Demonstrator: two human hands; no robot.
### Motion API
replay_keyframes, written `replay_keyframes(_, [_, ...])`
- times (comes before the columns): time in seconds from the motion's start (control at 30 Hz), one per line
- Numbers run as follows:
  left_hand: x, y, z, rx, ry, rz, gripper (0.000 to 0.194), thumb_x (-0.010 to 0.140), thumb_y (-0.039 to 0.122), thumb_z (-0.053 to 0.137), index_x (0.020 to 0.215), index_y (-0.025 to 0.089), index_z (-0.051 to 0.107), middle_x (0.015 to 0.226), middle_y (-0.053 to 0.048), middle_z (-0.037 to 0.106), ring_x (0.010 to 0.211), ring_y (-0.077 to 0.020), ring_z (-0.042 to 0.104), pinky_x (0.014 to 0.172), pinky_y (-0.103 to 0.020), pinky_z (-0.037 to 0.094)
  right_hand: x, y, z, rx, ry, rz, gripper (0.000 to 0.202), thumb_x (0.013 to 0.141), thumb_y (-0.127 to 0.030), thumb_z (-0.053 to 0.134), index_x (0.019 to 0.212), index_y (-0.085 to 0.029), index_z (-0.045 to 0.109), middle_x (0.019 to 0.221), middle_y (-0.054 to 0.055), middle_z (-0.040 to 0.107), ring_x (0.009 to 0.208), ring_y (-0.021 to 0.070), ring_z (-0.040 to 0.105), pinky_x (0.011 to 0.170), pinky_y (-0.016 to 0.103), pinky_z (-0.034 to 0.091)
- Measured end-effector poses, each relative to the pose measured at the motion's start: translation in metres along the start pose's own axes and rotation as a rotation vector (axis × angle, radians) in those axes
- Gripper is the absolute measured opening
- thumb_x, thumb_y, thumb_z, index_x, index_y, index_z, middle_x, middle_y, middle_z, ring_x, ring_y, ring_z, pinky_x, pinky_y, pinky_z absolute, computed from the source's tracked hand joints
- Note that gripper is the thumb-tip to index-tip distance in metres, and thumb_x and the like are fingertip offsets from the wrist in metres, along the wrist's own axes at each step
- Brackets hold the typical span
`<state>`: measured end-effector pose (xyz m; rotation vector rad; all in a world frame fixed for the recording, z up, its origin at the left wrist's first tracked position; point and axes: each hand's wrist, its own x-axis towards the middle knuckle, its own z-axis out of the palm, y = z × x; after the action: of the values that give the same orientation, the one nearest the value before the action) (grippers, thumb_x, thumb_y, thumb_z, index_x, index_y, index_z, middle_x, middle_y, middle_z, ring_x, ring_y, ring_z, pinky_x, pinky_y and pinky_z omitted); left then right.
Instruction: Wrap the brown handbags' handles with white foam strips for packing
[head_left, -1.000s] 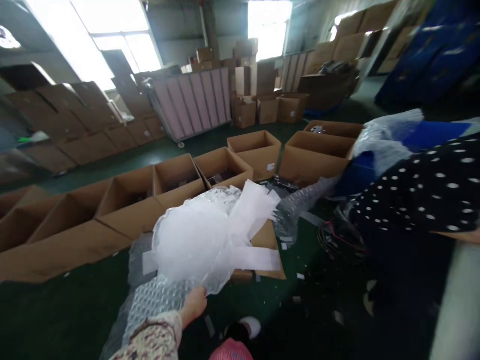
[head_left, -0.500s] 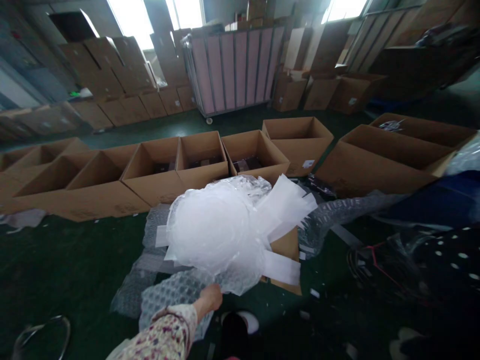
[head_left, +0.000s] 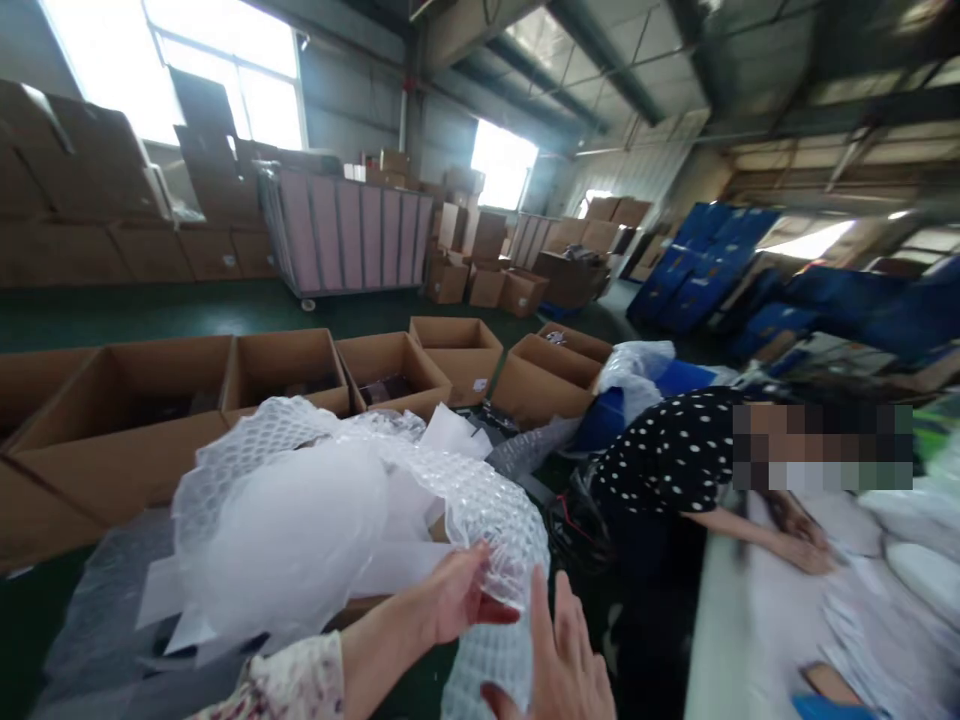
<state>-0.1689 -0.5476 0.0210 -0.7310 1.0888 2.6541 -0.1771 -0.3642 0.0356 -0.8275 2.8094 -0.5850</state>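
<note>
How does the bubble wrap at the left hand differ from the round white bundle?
The bubble wrap is translucent and bumpy; the round white bundle is cloudier and smoother. The bubble wrap trails down past the left hand; the round white bundle bulges further left. Both are pale.

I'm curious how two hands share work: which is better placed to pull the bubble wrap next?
Probably the left hand: it touches the bubble wrap, which bunches up there. The right hand is spread open close by, seemingly holding nothing.
</note>
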Motion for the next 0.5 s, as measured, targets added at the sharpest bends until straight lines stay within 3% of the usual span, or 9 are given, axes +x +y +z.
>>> replay_keyframes(0.03, [-0.005, 0.003, 0.012, 0.010, -0.048, -0.033, 0.046, 0.102, 0.046, 0.031, 0.098, 0.014, 0.063, 0.097, -0.010, 0.070, 0.077, -0.0159, 0.067, 0.072, -0.030, 0.056, 0.016, -0.002, -0.006, 0.000, -0.010, -0.002, 0.094, 0.069, -0.032, 0.070, 0.151, -0.028, 0.024, 0.156, 0.015, 0.035, 0.142, 0.0469, 0.031, 0.101, 0.065, 0.043])
replay_keyframes(0.07, [-0.011, 0.007, 0.021, 0.055, -0.095, -0.069, 0.050, 0.101, 0.049, 0.029, 0.097, 0.013, 0.064, 0.097, -0.010, 0.070, 0.078, -0.0165, 0.067, 0.070, -0.029, 0.055, 0.029, -0.002, -0.015, 0.044, -0.001, -0.020, 0.076, 0.078, -0.027, 0.058, 0.148, -0.025, 0.029, 0.150, 0.016, 0.044, 0.136, 0.0404, 0.043, 0.102, 0.056, 0.045])
replay_keyframes(0.13, [-0.029, 0.021, 0.033, 0.231, -0.179, -0.081, 0.057, 0.098, 0.059, 0.032, 0.099, 0.012, 0.065, 0.098, -0.013, 0.071, 0.084, -0.0195, 0.067, 0.068, -0.029, 0.054, 0.051, 0.007, -0.044, 0.181, -0.015, -0.072, 0.045, 0.085, -0.023, 0.041, 0.129, -0.022, 0.051, 0.121, 0.013, 0.067, 0.113, 0.0286, 0.063, 0.094, 0.041, 0.049])
replay_keyframes(0.17, [-0.040, 0.032, 0.038, 0.375, -0.200, -0.021, 0.058, 0.095, 0.062, 0.038, 0.099, 0.011, 0.066, 0.098, -0.013, 0.071, 0.087, -0.0216, 0.067, 0.069, -0.030, 0.054, 0.059, 0.015, -0.062, 0.237, -0.036, -0.080, 0.032, 0.085, -0.025, 0.043, 0.112, -0.021, 0.059, 0.100, 0.009, 0.072, 0.096, 0.0253, 0.067, 0.085, 0.037, 0.051])
replay_keyframes(0.23, [-0.062, 0.058, 0.046, 0.754, -0.191, 0.322, 0.044, 0.088, 0.054, 0.056, 0.101, 0.013, 0.067, 0.101, -0.012, 0.071, 0.094, -0.0244, 0.066, 0.078, -0.034, 0.054, 0.071, 0.032, -0.104, 0.343, -0.153, -0.104, 0.012, 0.078, -0.030, 0.054, 0.079, -0.020, 0.060, 0.074, 0.002, 0.067, 0.074, 0.0199, 0.063, 0.068, 0.029, 0.048])
replay_keyframes(0.3, [-0.077, 0.084, 0.054, 1.151, -0.117, 0.843, 0.034, 0.085, 0.037, 0.064, 0.113, 0.018, 0.065, 0.117, -0.011, 0.067, 0.110, -0.0257, 0.060, 0.098, -0.040, 0.047, 0.081, 0.044, -0.143, 0.405, -0.219, -0.104, 0.017, 0.074, -0.036, 0.060, 0.072, -0.020, 0.058, 0.062, -0.003, 0.060, 0.062, 0.0149, 0.057, 0.058, 0.025, 0.043])
replay_keyframes(0.37, [-0.080, 0.108, 0.060, 1.473, 0.004, 1.229, 0.056, 0.081, 0.024, 0.068, 0.135, 0.021, 0.052, 0.144, -0.011, 0.050, 0.134, -0.0296, 0.042, 0.115, -0.049, 0.030, 0.088, 0.050, -0.174, 0.437, -0.264, -0.105, 0.023, 0.071, -0.042, 0.065, 0.075, -0.019, 0.061, 0.062, -0.004, 0.060, 0.060, 0.0132, 0.056, 0.058, 0.024, 0.044])
replay_keyframes(0.43, [-0.069, 0.125, 0.063, 1.709, 0.097, 1.337, 0.078, 0.076, 0.019, 0.072, 0.146, 0.022, 0.037, 0.152, -0.011, 0.039, 0.143, -0.0317, 0.028, 0.119, -0.055, 0.016, 0.093, 0.050, -0.193, 0.444, -0.300, -0.107, 0.031, 0.067, -0.047, 0.069, 0.079, -0.019, 0.065, 0.066, -0.003, 0.063, 0.061, 0.0135, 0.057, 0.061, 0.026, 0.046])
replay_keyframes(0.5, [-0.049, 0.140, 0.061, 1.831, 0.127, 1.226, 0.066, 0.079, 0.020, 0.068, 0.140, 0.020, 0.043, 0.141, -0.012, 0.053, 0.136, -0.0315, 0.039, 0.117, -0.055, 0.018, 0.096, 0.049, -0.202, 0.432, -0.337, -0.106, 0.035, 0.063, -0.048, 0.072, 0.079, -0.018, 0.066, 0.068, -0.002, 0.065, 0.063, 0.0145, 0.059, 0.062, 0.027, 0.048])
